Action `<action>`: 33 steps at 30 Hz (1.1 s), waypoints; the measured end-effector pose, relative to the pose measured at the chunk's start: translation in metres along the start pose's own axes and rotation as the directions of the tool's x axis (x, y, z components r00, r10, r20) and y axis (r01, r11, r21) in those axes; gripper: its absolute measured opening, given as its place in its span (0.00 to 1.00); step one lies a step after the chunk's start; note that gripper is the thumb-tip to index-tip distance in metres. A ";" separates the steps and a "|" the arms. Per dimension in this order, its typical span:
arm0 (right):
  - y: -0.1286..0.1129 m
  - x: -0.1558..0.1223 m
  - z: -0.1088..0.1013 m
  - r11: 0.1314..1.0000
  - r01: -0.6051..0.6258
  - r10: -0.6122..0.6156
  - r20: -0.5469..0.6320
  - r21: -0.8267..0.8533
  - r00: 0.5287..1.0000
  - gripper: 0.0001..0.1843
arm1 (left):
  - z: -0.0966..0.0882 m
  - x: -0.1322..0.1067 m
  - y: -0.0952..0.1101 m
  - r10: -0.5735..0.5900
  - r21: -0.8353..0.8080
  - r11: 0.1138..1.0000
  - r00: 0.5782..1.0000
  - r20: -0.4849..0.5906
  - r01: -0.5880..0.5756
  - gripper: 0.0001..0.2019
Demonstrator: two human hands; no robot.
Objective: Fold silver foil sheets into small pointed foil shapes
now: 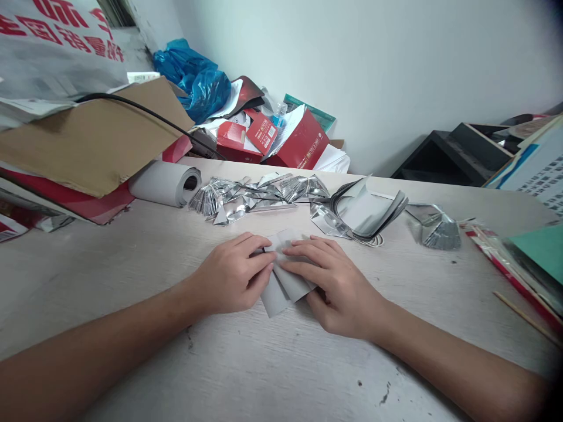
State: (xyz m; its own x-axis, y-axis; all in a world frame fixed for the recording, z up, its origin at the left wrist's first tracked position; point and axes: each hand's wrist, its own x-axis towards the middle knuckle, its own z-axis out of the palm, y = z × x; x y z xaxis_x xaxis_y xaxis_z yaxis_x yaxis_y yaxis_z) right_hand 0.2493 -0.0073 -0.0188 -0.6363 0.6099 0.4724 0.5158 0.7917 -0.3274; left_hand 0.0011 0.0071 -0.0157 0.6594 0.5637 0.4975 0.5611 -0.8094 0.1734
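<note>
Both left hand [237,272] and right hand [336,281] hold folded paper [285,286]; silver foil [303,187] lies beyond, red box [303,143] farther, contents unclear.

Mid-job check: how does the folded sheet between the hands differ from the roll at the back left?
Shape: the folded sheet has creased, overlapping layers, while the roll is wound into a tube.
Size: the roll looks bulkier than the folded sheet.
Handling: the left hand and right hand touch the folded sheet; neither touches the roll.
Shared: both show pale grey surfaces.
</note>
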 end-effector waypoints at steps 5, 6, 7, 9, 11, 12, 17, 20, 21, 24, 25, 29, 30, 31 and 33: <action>0.001 0.000 0.001 0.999 0.024 -0.024 -0.001 0.023 1.000 0.32 | 0.005 -0.001 -0.003 -0.036 0.026 0.999 0.999 -0.041 0.037 0.09; 0.001 0.000 0.001 0.999 0.031 -0.031 0.002 0.029 1.000 0.31 | 0.005 -0.001 -0.003 -0.043 0.030 0.999 0.998 -0.048 0.045 0.09; 0.001 0.000 0.001 0.999 0.036 -0.036 0.005 0.032 0.999 0.30 | 0.006 -0.001 -0.004 -0.053 0.032 0.998 0.997 -0.050 0.055 0.09; 0.001 0.000 0.001 0.999 0.032 -0.033 0.018 0.035 0.999 0.29 | 0.006 -0.002 -0.005 -0.073 0.027 0.997 0.996 -0.051 0.074 0.09; 0.002 0.000 0.001 0.999 0.023 -0.024 0.027 0.030 0.999 0.30 | 0.005 -0.002 -0.006 -0.091 0.021 0.996 0.994 -0.054 0.092 0.09; 0.003 -0.001 0.001 0.999 0.020 -0.020 0.030 0.028 0.999 0.30 | 0.005 -0.001 -0.006 -0.098 0.021 0.995 0.993 -0.058 0.100 0.09; 0.007 -0.002 0.004 0.999 -0.043 0.044 -0.033 0.009 0.999 0.31 | 0.005 -0.001 -0.006 -0.115 0.031 0.993 0.991 -0.071 0.118 0.09; 0.009 -0.002 0.005 0.991 -0.134 0.135 -0.094 0.015 0.986 0.33 | 0.005 0.000 -0.005 -0.130 0.035 0.991 0.989 -0.068 0.132 0.08; 0.009 -0.001 0.006 0.986 -0.166 0.168 -0.108 0.022 0.980 0.34 | 0.004 0.000 -0.005 -0.137 0.036 0.990 0.988 -0.064 0.140 0.09; 0.010 0.000 0.006 0.965 -0.256 0.261 -0.136 0.057 0.956 0.34 | 0.003 0.000 -0.004 -0.153 0.034 0.987 0.987 -0.045 0.154 0.10; 0.011 0.000 0.006 0.956 -0.284 0.291 -0.141 0.072 0.946 0.34 | 0.002 0.000 -0.003 -0.153 0.036 0.987 0.987 -0.039 0.155 0.12; 0.011 0.002 0.004 0.896 -0.413 0.436 -0.139 0.166 0.889 0.33 | 0.001 0.000 -0.001 -0.174 0.068 0.982 0.985 -0.022 0.175 0.22; 0.011 0.003 0.003 0.870 -0.454 0.482 -0.135 0.194 0.866 0.33 | 0.000 0.001 0.000 -0.186 0.073 0.980 0.982 -0.020 0.187 0.25; 0.012 0.004 0.003 0.841 -0.494 0.528 -0.133 0.219 0.839 0.33 | 0.000 0.001 0.001 -0.200 0.075 0.977 0.980 -0.017 0.201 0.29; 0.012 0.006 0.002 0.791 -0.559 0.600 -0.134 0.248 0.789 0.32 | -0.001 0.002 0.002 -0.226 0.072 0.971 0.974 -0.018 0.227 0.32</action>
State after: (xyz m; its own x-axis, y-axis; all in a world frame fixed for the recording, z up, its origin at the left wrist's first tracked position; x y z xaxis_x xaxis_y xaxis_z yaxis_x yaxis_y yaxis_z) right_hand 0.2512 0.0060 -0.0214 -0.1157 0.9513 0.2858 0.6216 0.2938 -0.7262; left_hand 0.0029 0.0066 -0.0138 0.5065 0.7289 0.4606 0.7307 -0.6464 0.2196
